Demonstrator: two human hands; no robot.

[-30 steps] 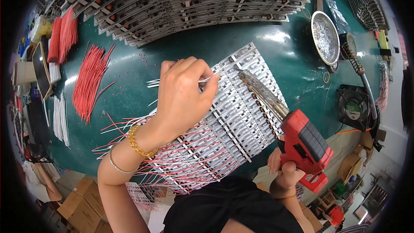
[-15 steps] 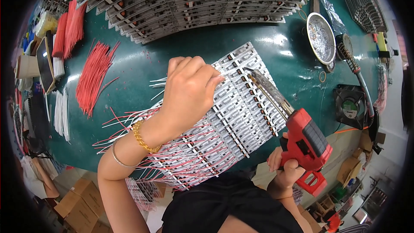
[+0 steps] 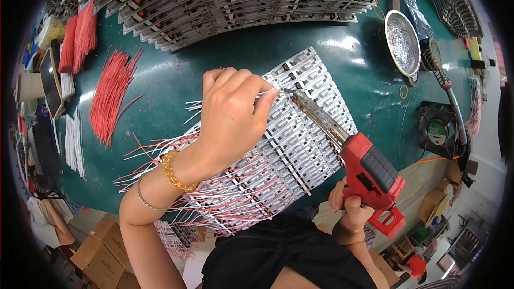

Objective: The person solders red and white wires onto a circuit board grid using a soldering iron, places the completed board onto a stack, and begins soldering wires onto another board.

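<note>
My left hand (image 3: 231,115) is closed in a pinch on a thin white wire (image 3: 266,92), above the upper part of a panel of small grey-white circuit modules (image 3: 284,150). Red and white wires (image 3: 243,179) trail from the panel's lower left part. From the right, my right hand (image 3: 350,208) grips a red and black soldering gun (image 3: 372,176) at its underside. The gun's dark tip points up and left, close to the wire's end beside my left fingertips. Whether tip and wire touch I cannot tell.
Red wire bundles (image 3: 112,96) and white wires (image 3: 74,144) lie left on the green table (image 3: 176,80). Stacked panels (image 3: 241,0) fill the far side. To the right are a metal bowl (image 3: 390,40), a soldering iron in a coil holder (image 3: 440,77) and a black fan (image 3: 436,131).
The soldering gun has moved left and slightly up, its tip now near my left fingertips. A white wire now shows in the left hand's pinch.
</note>
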